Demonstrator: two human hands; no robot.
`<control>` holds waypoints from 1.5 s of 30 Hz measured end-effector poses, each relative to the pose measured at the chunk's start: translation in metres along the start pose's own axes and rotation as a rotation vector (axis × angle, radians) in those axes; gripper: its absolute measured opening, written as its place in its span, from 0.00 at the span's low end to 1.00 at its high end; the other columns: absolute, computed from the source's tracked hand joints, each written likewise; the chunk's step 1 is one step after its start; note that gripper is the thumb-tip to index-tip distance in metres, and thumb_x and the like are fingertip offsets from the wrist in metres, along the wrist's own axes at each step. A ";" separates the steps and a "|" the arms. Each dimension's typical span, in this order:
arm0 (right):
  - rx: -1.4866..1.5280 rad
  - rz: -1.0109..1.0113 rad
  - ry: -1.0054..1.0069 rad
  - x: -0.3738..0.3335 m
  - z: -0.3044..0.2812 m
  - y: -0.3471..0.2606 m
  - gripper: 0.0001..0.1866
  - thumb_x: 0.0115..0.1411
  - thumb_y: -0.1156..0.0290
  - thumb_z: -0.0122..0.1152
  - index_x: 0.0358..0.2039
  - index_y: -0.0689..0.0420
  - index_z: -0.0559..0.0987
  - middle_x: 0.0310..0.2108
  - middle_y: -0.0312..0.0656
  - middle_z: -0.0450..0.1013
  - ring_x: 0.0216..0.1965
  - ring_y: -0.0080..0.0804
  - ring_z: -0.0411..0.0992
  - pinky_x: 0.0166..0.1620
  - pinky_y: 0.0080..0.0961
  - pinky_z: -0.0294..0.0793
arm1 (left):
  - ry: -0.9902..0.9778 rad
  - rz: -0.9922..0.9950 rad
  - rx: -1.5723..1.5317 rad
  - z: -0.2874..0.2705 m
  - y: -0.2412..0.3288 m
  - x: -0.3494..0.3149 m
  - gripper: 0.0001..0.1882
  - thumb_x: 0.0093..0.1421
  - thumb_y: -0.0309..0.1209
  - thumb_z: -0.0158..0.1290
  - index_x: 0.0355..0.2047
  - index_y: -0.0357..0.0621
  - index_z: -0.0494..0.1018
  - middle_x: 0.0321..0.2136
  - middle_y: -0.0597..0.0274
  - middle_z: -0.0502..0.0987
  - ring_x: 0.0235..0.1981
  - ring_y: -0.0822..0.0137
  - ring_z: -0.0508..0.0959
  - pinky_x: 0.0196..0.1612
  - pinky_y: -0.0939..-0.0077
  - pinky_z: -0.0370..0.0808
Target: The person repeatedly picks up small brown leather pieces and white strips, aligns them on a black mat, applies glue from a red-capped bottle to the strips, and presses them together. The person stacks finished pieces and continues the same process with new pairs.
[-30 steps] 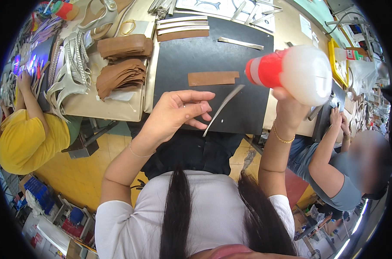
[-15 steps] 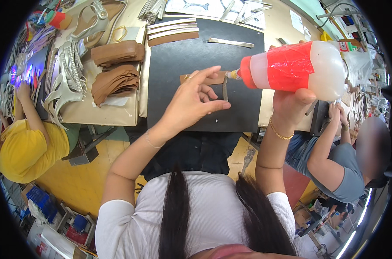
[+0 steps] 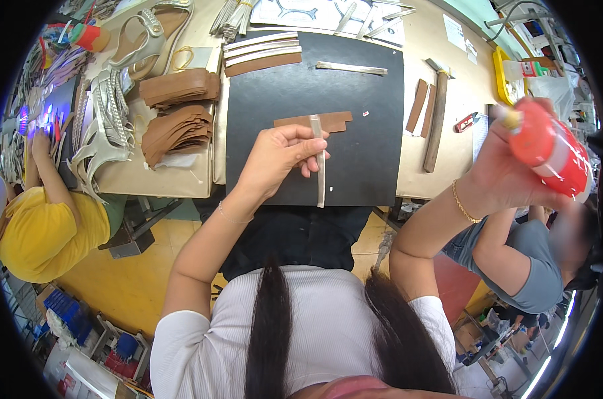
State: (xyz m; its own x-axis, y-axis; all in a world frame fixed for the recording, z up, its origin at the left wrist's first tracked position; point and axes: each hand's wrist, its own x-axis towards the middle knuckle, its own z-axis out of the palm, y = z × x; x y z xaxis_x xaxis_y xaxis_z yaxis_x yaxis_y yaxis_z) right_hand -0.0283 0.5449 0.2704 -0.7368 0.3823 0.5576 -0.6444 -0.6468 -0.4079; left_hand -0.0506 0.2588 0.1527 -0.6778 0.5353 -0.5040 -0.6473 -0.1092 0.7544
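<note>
My left hand pinches a narrow silver strap strip near its upper end, and the strip hangs down over the black work mat. Just behind it a brown leather piece lies flat on the mat. My right hand is raised at the right, off the mat, gripping a red and white squeeze bottle with its nozzle pointing up and left.
Stacks of brown leather pieces, silver sandal straps and strap strips lie left and behind. A hammer rests right of the mat. One person in yellow sits left, another in grey right.
My right hand has swung the bottle away from the strip to the right and tipped it upward. My left hand has turned the strip so it hangs vertically.
</note>
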 end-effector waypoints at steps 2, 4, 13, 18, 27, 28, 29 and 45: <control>-0.172 0.075 -0.011 -0.011 -0.004 0.009 0.60 0.39 0.24 0.67 0.59 0.62 0.67 0.53 0.52 0.73 0.52 0.53 0.75 0.58 0.51 0.76 | -0.026 0.037 -0.063 -0.001 0.001 -0.006 0.15 0.66 0.27 0.57 0.48 0.27 0.75 0.33 0.50 0.82 0.26 0.76 0.80 0.28 0.85 0.76; -0.327 0.157 0.058 -0.029 -0.009 0.030 0.59 0.41 0.24 0.66 0.60 0.61 0.67 0.52 0.50 0.74 0.50 0.51 0.76 0.55 0.51 0.77 | -0.030 0.049 -0.121 0.000 0.003 -0.012 0.15 0.67 0.27 0.56 0.48 0.26 0.75 0.35 0.48 0.82 0.26 0.75 0.80 0.28 0.85 0.77; -0.404 0.460 0.291 -0.047 -0.018 0.088 0.46 0.57 0.30 0.58 0.60 0.57 0.68 0.47 0.45 0.75 0.45 0.41 0.78 0.48 0.48 0.82 | -0.060 -0.026 0.075 0.002 0.029 -0.038 0.09 0.63 0.27 0.59 0.38 0.32 0.77 0.34 0.48 0.84 0.28 0.71 0.83 0.29 0.81 0.81; -0.453 0.457 0.361 -0.048 -0.016 0.096 0.44 0.59 0.30 0.54 0.59 0.57 0.68 0.46 0.44 0.75 0.42 0.40 0.79 0.46 0.47 0.83 | -0.088 -0.053 0.053 0.011 0.037 -0.045 0.10 0.62 0.26 0.60 0.40 0.30 0.77 0.32 0.52 0.83 0.28 0.69 0.83 0.31 0.80 0.83; -0.752 0.281 0.081 -0.038 -0.010 0.086 0.52 0.55 0.26 0.55 0.63 0.60 0.63 0.53 0.47 0.72 0.51 0.41 0.76 0.51 0.47 0.81 | -0.098 -0.039 0.129 0.014 0.047 -0.044 0.14 0.62 0.26 0.60 0.44 0.27 0.76 0.32 0.56 0.82 0.30 0.71 0.83 0.32 0.80 0.82; -0.783 0.273 0.062 -0.039 -0.007 0.084 0.53 0.54 0.25 0.56 0.63 0.61 0.63 0.54 0.47 0.72 0.52 0.41 0.75 0.52 0.46 0.81 | -0.095 -0.037 0.128 0.014 0.047 -0.044 0.14 0.62 0.26 0.60 0.44 0.27 0.76 0.32 0.56 0.82 0.30 0.71 0.83 0.32 0.80 0.82; -0.809 0.269 0.043 -0.039 -0.005 0.084 0.54 0.53 0.25 0.56 0.63 0.61 0.63 0.54 0.47 0.72 0.52 0.41 0.75 0.52 0.45 0.80 | -0.089 -0.037 0.132 0.015 0.048 -0.044 0.14 0.62 0.26 0.60 0.44 0.26 0.76 0.31 0.56 0.82 0.30 0.71 0.83 0.32 0.81 0.82; -0.953 0.219 0.005 -0.043 0.010 0.085 0.52 0.43 0.30 0.73 0.51 0.66 0.74 0.42 0.40 0.77 0.42 0.28 0.76 0.45 0.27 0.77 | -0.047 -0.047 0.140 0.017 0.054 -0.042 0.13 0.61 0.24 0.60 0.44 0.27 0.76 0.31 0.55 0.83 0.29 0.71 0.83 0.33 0.80 0.83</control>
State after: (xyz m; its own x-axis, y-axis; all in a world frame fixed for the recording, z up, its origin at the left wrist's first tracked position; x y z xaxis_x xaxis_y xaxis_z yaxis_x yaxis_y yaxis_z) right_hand -0.0492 0.4667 0.2185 -0.8593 0.3215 0.3979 -0.3870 0.0999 -0.9166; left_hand -0.0508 0.2441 0.2217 -0.6286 0.5763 -0.5222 -0.6206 0.0329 0.7834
